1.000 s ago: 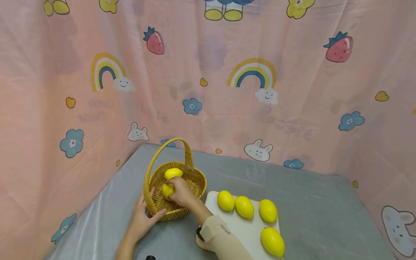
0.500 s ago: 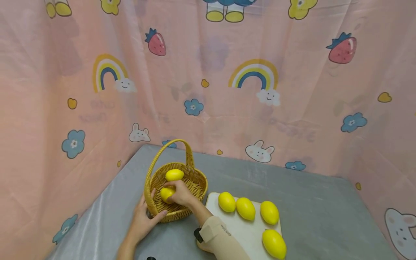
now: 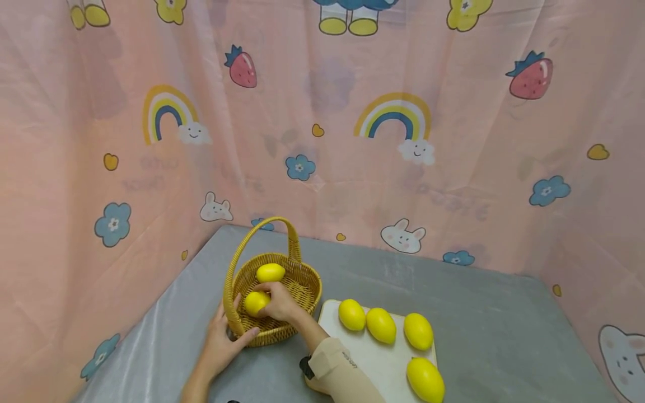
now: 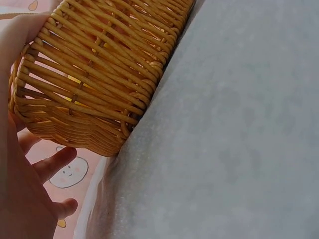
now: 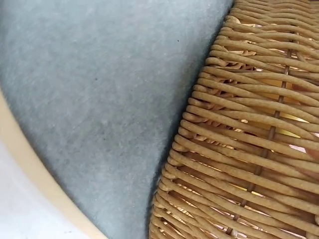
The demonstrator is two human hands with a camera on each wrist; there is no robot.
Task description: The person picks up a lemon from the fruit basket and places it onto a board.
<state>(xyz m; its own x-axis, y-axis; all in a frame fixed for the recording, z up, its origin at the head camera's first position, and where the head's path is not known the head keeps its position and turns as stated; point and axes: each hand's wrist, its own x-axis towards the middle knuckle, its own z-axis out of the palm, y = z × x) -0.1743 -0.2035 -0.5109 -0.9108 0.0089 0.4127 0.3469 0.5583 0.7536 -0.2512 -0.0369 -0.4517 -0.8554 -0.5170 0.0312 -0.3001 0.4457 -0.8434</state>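
Observation:
A wicker basket (image 3: 307, 274) with a tall arched handle stands on the grey tabletop. My left hand (image 3: 220, 341) holds its near left side, the thumb on the rim; in the left wrist view, two of its fingers stick out free of the weave. Inside the basket, my right hand (image 3: 282, 303) pinches a yellow lemon (image 3: 256, 303) between thumb and fingers, low over the bottom. Another lemon (image 3: 270, 272) lies behind it. Only the basket's outer wall (image 5: 254, 129) shows in the right wrist view, so that hand is hidden there.
Right of the basket lies a white tray (image 3: 370, 358) with a pale rim, partly under the right sleeve. Several lemons rest on it, one (image 3: 425, 379) near its front right corner. A pink patterned curtain (image 3: 322, 196) surrounds the table. A small black object shows at the bottom edge.
The right hand has shifted the lemon slightly left and toward the near side of the basket, away from the other lemon. The left hand stays on the basket.

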